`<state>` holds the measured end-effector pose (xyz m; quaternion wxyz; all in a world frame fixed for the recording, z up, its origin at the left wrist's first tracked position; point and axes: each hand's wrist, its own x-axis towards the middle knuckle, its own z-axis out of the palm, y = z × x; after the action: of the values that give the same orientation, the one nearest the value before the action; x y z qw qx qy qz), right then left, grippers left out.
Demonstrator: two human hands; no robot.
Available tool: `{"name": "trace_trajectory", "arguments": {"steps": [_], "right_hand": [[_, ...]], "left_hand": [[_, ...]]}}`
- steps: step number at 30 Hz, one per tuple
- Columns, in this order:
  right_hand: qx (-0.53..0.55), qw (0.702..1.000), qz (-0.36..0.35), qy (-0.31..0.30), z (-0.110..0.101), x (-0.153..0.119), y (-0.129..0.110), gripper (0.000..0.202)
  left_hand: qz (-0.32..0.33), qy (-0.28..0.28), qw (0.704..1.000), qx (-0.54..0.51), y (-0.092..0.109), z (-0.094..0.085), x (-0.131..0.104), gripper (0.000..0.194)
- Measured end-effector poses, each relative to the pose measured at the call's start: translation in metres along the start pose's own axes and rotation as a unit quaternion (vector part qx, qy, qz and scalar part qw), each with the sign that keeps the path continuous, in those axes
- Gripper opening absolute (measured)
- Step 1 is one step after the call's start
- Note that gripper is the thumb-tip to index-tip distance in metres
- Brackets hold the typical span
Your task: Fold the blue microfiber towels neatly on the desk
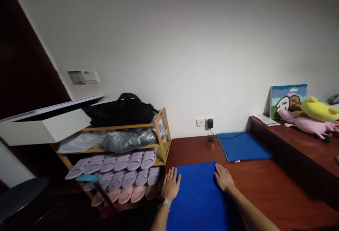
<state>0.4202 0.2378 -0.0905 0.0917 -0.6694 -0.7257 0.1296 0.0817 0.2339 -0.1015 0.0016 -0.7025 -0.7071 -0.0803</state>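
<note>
clock face centred on the bright blue cloth (197,195), which lies flat on the reddish-brown table (265,185) at bottom centre of view, running out of frame at the bottom.

9 to 10 o'clock: wooden rack (119,127). white box (66,126) and black bag (122,112) up top, plastic-wrapped bundles (124,140) below, then rows of purple slippers (122,161), pink slippers (125,194) lower down.

10 o'clock: left hand (171,185), palm down on the cloth's left edge near its far corner. flat and wide, fingers a bit apart, gripping nothing. watch (166,203) on that wrist.

between 12 and 1: black plug (210,123) in the wall socket, cable hanging off it.

2 o'clock: right hand (224,179), laid at the right edge near the far corner. also flat and wide, nothing gripped. farther out, between 1 and 2, green-edged blue cloth (243,147) lies flat on the table, apart from the first.

farther out, 2 to 3: raised ledge (304,139) with papers (266,119), dog picture (288,95) leaning upright, pink plush (304,123), yellow plush (319,109).
</note>
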Motion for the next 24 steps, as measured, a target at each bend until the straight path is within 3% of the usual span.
{"name": "trace_trajectory", "arguments": {"steps": [7, 17, 20, 24], "right_hand": [[-0.011, 1.000, 0.006, 0.011, 0.006, 0.012, -0.003, 0.070], [0.001, 1.000, 0.012, 0.014, 0.002, 0.011, -0.005, 0.069], [0.012, 1.000, 0.010, 0.019, 0.001, 0.011, -0.006, 0.070], [0.016, 1.000, 0.008, 0.018, 0.000, 0.010, -0.005, 0.070]], "left_hand": [[-0.002, 0.013, 1.000, 0.001, -0.002, 0.002, -0.001, 0.067], [0.004, -0.022, 0.999, 0.039, -0.008, -0.002, 0.009, 0.067], [0.021, 0.011, 0.999, 0.048, 0.022, -0.010, 0.014, 0.065], [0.114, -0.001, 0.993, -0.027, 0.113, -0.008, 0.006, 0.068]]}}
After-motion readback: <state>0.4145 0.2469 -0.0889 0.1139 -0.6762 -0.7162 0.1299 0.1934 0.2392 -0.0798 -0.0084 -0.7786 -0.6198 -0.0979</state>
